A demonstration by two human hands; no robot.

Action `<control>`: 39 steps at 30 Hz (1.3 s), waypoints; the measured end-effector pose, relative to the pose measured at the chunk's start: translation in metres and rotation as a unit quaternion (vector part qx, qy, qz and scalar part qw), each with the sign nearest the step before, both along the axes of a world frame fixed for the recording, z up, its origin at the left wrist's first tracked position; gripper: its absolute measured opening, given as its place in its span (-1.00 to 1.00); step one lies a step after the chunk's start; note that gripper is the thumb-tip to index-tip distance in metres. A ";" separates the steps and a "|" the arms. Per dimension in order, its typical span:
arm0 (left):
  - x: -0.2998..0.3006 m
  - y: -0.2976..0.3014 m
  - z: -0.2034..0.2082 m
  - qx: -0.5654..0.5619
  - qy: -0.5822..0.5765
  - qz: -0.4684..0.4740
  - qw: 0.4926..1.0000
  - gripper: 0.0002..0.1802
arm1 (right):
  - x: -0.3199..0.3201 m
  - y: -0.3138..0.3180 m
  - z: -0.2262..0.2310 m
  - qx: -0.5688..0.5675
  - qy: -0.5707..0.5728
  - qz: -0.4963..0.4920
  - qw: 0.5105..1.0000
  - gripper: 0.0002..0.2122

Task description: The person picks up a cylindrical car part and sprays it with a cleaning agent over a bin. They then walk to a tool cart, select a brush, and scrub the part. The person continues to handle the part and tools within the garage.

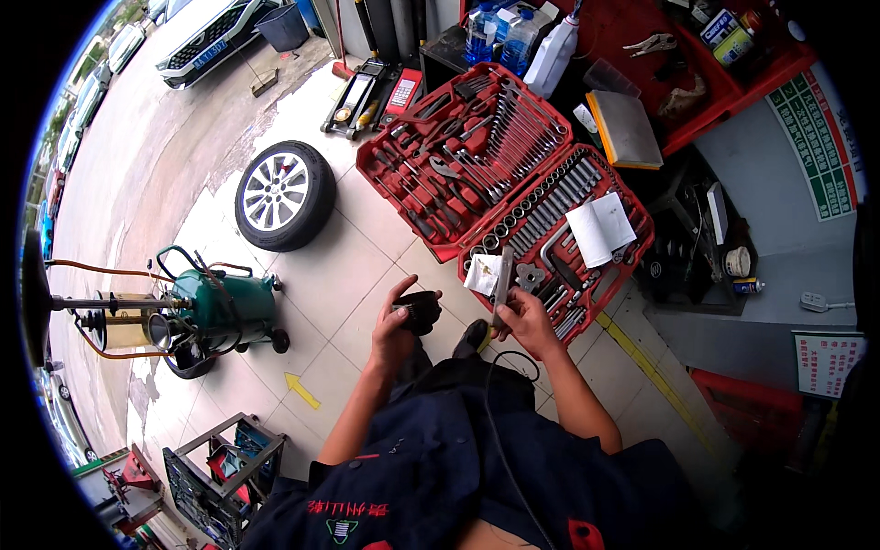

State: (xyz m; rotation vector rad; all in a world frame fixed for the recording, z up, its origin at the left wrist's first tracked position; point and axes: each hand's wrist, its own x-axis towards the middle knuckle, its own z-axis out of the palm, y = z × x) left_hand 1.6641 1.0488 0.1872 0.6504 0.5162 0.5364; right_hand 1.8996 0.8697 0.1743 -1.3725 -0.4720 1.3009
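Ratchet handle, a long metal bar, stands nearly upright at centre frame, gripped at its lower end by the closed right hand. Left hand, just beside it to the left, is closed around a small black part. Both hands are raised above the tiled floor. Directly behind them, in the upper centre of the frame, lies an open red tool case holding sockets and wrenches, with a white booklet on its right half. A loose wheel lies to the upper left, and a green wheeled tank stands at mid left.
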 end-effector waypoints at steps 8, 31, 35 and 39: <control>-0.005 0.110 0.024 0.004 -0.086 0.088 0.992 -0.06 | -0.084 0.171 0.024 -0.017 -0.024 0.147 0.989 -0.81; -0.228 0.365 0.081 0.176 -0.166 0.345 0.907 0.11 | -0.242 0.533 0.094 0.097 0.185 0.280 0.937 -0.85; -0.237 0.403 0.074 0.176 -0.149 0.397 0.888 0.07 | -0.216 0.612 0.129 0.194 0.634 0.364 0.655 -0.69; -0.232 0.453 0.069 0.157 -0.134 0.435 0.876 0.05 | -0.205 0.676 0.172 0.252 0.677 0.389 0.571 -0.60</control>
